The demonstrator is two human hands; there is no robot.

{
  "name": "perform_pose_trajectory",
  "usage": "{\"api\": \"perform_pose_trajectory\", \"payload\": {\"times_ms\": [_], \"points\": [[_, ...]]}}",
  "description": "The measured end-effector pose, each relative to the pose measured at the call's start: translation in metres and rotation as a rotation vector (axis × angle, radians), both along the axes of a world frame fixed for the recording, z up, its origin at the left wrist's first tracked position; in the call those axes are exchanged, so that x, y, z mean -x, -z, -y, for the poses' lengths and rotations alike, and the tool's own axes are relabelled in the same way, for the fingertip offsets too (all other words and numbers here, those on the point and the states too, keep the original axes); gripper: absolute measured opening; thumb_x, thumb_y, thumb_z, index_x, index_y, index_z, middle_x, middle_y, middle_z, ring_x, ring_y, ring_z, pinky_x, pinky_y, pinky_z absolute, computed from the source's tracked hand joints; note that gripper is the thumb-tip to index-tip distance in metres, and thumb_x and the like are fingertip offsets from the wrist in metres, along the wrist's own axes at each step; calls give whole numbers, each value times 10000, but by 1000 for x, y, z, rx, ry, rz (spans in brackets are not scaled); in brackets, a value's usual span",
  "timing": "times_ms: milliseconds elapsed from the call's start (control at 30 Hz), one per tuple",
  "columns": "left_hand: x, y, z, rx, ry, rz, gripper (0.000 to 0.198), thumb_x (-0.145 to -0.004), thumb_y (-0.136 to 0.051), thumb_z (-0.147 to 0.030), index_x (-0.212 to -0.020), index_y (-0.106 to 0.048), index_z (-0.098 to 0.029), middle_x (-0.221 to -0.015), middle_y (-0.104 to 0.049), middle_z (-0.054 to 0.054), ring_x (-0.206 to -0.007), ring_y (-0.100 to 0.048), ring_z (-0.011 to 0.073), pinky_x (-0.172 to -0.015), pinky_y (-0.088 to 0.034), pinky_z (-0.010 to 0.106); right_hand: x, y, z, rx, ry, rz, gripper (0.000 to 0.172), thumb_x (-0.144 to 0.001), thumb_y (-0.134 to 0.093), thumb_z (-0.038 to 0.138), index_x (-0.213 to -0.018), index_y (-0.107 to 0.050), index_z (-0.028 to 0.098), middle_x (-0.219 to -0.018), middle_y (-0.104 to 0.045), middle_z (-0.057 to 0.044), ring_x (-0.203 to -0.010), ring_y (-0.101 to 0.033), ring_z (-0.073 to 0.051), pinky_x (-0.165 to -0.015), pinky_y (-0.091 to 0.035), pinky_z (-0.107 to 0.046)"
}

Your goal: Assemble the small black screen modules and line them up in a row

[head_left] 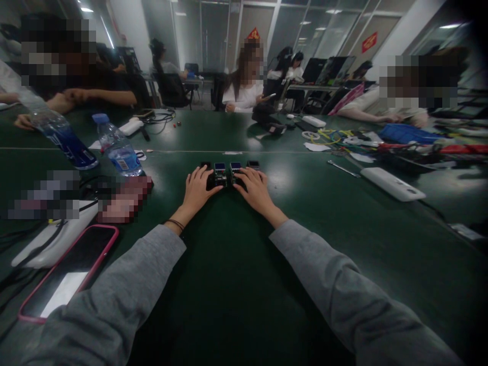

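Several small electronic devices stand in a row on the dark green table (pixel 229 264), partly hidden by my fingers. Left of the middle is a small circuit board with a blue-lit screen (pixel 220 166). Beside it sits a second board with a similar screen (pixel 235 165). A dark block (pixel 206 165) is at the row's left end and a dark grey block (pixel 253 164) at its right end. My left hand (pixel 198 187) curls round the left pair, thumb along the near edge. My right hand (pixel 254 189) curls round the right pair, thumb at the second board.
Left are a pink-cased phone (pixel 72 274), a red phone-like item (pixel 125 201), a white power bank (pixel 57 241) and two water bottles (pixel 120 152). Right are a white power strip (pixel 392 184), a wrench (pixel 343 169) and tangled cables (pixel 343 137). Several people sit around and beyond the table.
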State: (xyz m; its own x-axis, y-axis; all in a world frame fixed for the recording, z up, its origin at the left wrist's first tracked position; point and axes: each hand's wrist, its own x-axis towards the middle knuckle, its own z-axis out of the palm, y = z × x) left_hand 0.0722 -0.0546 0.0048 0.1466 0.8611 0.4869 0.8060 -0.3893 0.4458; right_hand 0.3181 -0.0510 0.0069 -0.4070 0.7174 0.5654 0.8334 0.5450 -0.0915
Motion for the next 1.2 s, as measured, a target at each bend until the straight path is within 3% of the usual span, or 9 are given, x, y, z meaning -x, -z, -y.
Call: {"api": "perform_pose_trajectory", "payload": {"times_ms": [200, 400, 633, 867, 1033, 1200], "points": [[-4, -6, 8, -85, -24, -78, 587, -915, -782, -482, -1442, -625, -278, -1650, -473, 145, -1590, -264, 454, -1257, -167, 759, 0, 1, -1, 9, 61, -3, 333, -1097, -541, 376, -1385, -638, 241, -1447, -586, -136, -1414, -449, -353, -1114, -370, -547], [-8, -12, 14, -107, 50, -233, 389, -986, -710, -357, -1373, -691, -319, -1607, -532, 100, -1594, -272, 406, -1272, -159, 725, 0, 1, -2, 24, 64, 12, 345, -1076, -589, 375, -1385, -623, 227, -1439, -578, -140, -1403, -447, -352, -1113, -368, -533], [-8, -13, 13, -96, 48, -267, 386, -1021, -661, -339, -1407, -679, -325, -1573, -569, 102, -1576, -303, 404, -1258, -166, 730, 0, -1, -1, 60, 31, 5, 314, -1093, -546, 342, -1378, -619, 230, -1386, -631, -125, -1385, -475, -341, -1122, -344, -519], [-8, -11, 11, -115, 88, -158, 496, -953, -749, -404, -1437, -646, -371, -1590, -554, 79, -1569, -308, 425, -1255, -173, 739, -1, -2, 0, 44, 34, -5, 329, -1095, -554, 375, -1384, -622, 232, -1378, -634, -120, -1367, -492, -337, -1107, -353, -514], [3, -11, 2, -129, 33, 39, 655, -921, -741, -594, -1483, -576, -301, -1571, -565, 107, -1537, -363, 402, -1260, -281, 639, -1, -2, 0, 49, 30, -7, 311, -1101, -529, 378, -1354, -630, 229, -1352, -640, -125, -1335, -513, -340, -1088, -371, -518], [15, -5, -9, -27, 40, 126, 792, -829, -829, -616, -1489, -552, -277, -1558, -570, 129, -1510, -388, 429, -1221, -346, 660, -1, -2, -1, 38, 44, -9, 291, -1093, -532, 370, -1314, -633, 212, -1314, -647, -138, -1317, -522, -347, -1073, -381, -515]]}}
